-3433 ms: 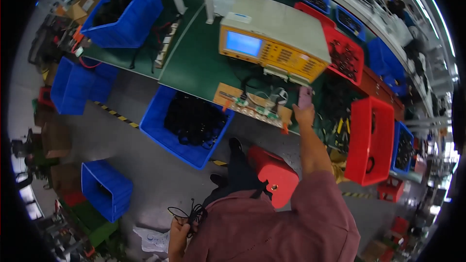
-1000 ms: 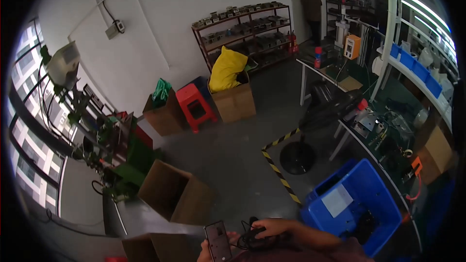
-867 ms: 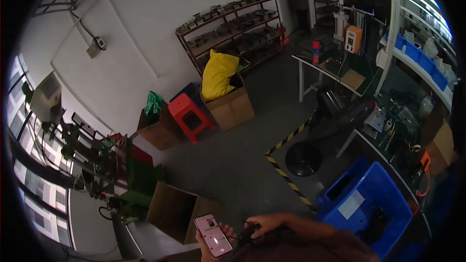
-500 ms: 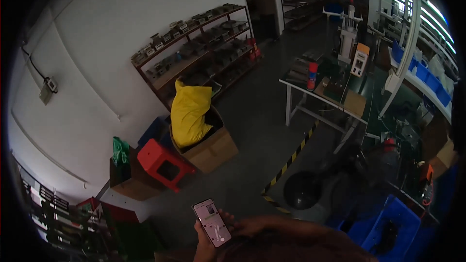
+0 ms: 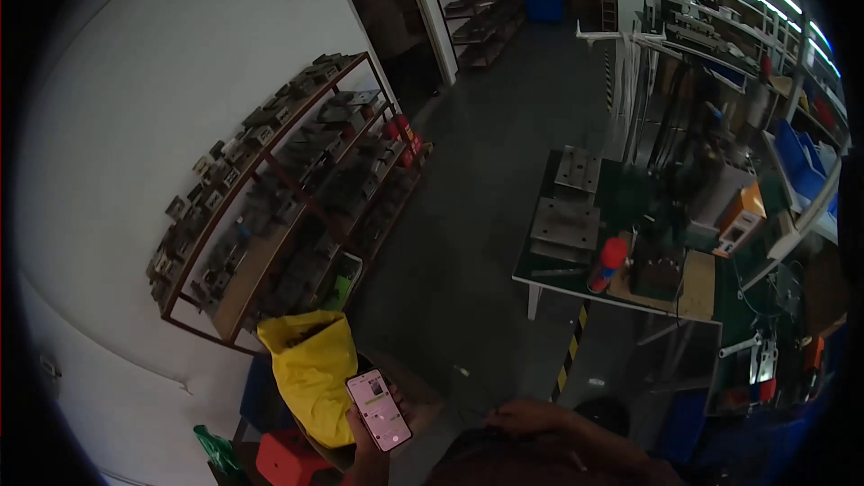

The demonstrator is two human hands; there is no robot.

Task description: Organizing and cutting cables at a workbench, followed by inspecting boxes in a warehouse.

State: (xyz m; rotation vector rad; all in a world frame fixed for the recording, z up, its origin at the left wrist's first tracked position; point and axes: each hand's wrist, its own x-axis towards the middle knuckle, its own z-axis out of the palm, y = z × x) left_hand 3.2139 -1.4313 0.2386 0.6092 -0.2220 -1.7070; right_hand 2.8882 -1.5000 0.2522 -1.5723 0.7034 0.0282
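Observation:
My left hand rises from the lower edge and holds a smartphone with a lit pink-and-white screen, tilted, face up toward me. The phone sits just right of a yellow bag. My right hand lies low in the middle of the view against my dark clothing, fingers pointing left, about a hand's width right of the phone. It is too dark to tell whether that hand holds anything.
A tall rack of metal blocks lines the white wall at left. A red stool stands below the yellow bag. A green workbench at right carries metal plates, a red can and an orange device. Yellow-black floor tape runs beneath it.
The view has swung away from the blue bins toward the shelf wall and aisle. The phone stays in my left hand and now sits higher beside the yellow bag.

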